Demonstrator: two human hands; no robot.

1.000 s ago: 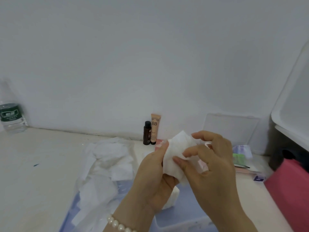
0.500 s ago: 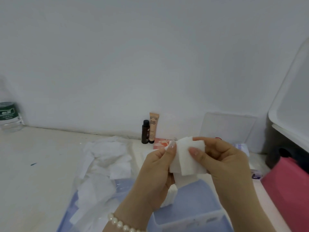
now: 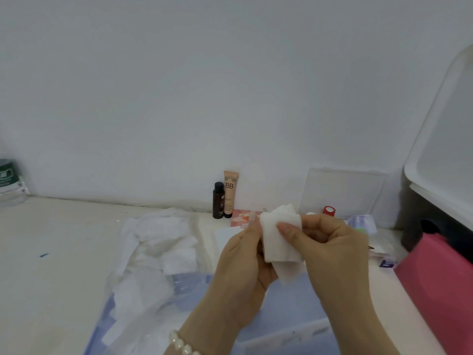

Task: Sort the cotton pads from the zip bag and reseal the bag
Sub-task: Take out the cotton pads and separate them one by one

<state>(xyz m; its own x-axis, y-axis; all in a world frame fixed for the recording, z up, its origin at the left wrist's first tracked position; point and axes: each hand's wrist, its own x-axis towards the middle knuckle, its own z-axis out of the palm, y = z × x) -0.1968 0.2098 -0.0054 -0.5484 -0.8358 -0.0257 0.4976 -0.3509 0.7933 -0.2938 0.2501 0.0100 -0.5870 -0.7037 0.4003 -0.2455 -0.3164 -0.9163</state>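
Both my hands hold a small stack of white square cotton pads [image 3: 280, 243] above the table. My left hand [image 3: 243, 262] grips the stack from the left with its thumb up along the edge. My right hand [image 3: 330, 248] pinches the top pad with thumb and curled fingers from the right. A clear zip bag [image 3: 143, 285] lies flat on the table to the left, with several loose white pads [image 3: 163, 242] inside and on it. A pearl bracelet sits on my left wrist.
A pale blue plastic box [image 3: 286, 326] lies under my hands. A dark small bottle [image 3: 218, 200] and a BB cream tube [image 3: 229, 193] stand by the wall. A red-capped item [image 3: 329, 210], a water bottle [image 3: 10, 183] far left, a pink container [image 3: 440, 283] and a white bin [image 3: 445, 149] at right.
My right hand shifted its fingers across the pad stack and now pinches the top pad; the stack has dropped slightly lower between my hands.
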